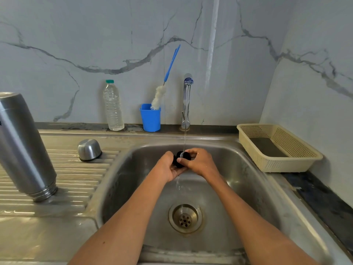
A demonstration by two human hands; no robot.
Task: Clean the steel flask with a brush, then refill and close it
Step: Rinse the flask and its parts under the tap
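Both hands (188, 164) grip black stopper (180, 158) under tap (187, 100) stream; no legible labels.

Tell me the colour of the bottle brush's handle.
Blue. The brush stands bristles-down in a blue cup behind the sink, seen clearly in the head view.

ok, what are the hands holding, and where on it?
Both hands, left and right, grip the black stopper by its sides, under the tap stream.

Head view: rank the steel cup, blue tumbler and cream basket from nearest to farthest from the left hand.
From the left hand:
1. Steel cup, upside down on the drainboard to its left.
2. Blue tumbler, behind, against the wall, holding the brush.
3. Cream basket, far right on the counter.
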